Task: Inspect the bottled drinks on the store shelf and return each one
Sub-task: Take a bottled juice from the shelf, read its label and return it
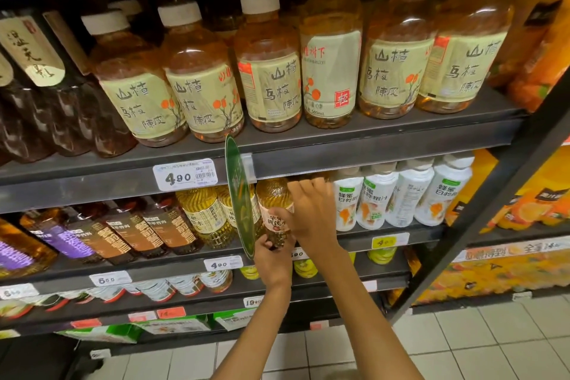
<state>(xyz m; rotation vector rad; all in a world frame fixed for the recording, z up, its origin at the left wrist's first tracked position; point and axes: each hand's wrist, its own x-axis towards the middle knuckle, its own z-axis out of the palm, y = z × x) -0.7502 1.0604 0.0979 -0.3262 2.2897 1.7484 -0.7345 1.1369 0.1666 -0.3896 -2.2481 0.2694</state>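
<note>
Head view: hands [296,225] grip bottle [275,210].

Held bottle [275,210] on shelf [385,233], left of white bottles [401,194]

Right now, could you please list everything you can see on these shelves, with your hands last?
Amber bottles: at least six in front, cream labels, white caps, upper shelf.
Dark bottles: several, brown, upper shelf left.
Held bottle: one, golden, pink label, middle shelf.
White bottles: four, middle shelf right.
Brown-label bottles: several, middle shelf left.
Green divider: one, clipped to the shelf edge.
Price tag: white, reads 4.90.
Orange cartons: far right.
Left hand: holds the bottle's base.
Right hand: grips its side.
</note>
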